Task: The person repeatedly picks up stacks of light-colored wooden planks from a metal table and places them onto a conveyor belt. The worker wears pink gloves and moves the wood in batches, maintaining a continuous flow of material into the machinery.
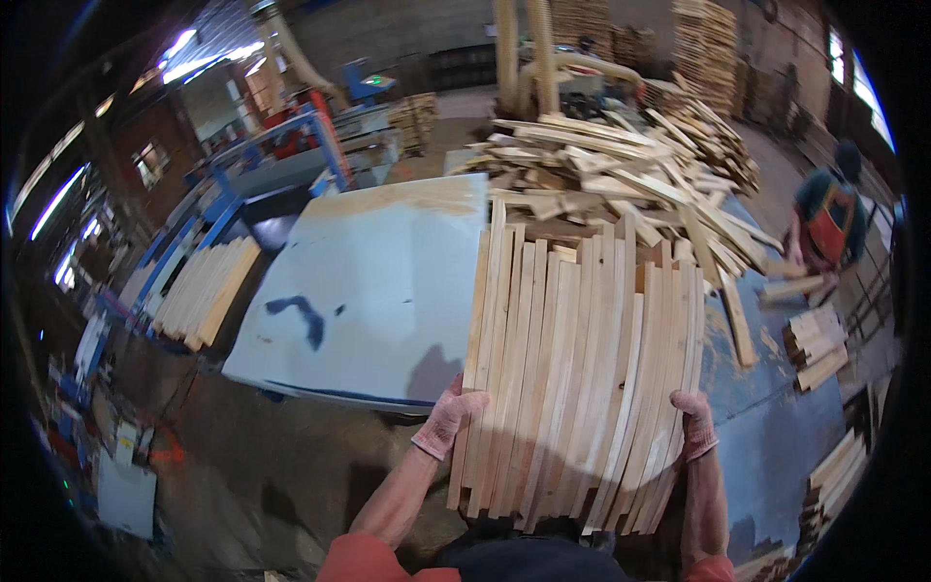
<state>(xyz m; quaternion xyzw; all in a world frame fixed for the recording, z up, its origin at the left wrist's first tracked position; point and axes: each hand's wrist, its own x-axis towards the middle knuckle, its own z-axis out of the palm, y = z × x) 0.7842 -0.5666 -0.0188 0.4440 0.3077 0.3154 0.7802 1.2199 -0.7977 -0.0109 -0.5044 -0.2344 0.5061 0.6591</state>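
Observation:
A wide row of long, pale wooden strips lies side by side in front of me, with uneven ends at both far and near sides. My left hand, in a pinkish knit glove, presses against the row's left edge. At the right edge is my right hand, gloved alike, its fingers curled on the outermost strip. Between them the two hands clamp the row from both sides. The undersides of the strips are hidden, and their near ends overhang close to my body.
Left of the strips stands a light-blue table with dark stains. A heap of loose boards lies beyond. Another stack of strips rests by the blue machine frame. At right, a person handles boards near short stacked pieces.

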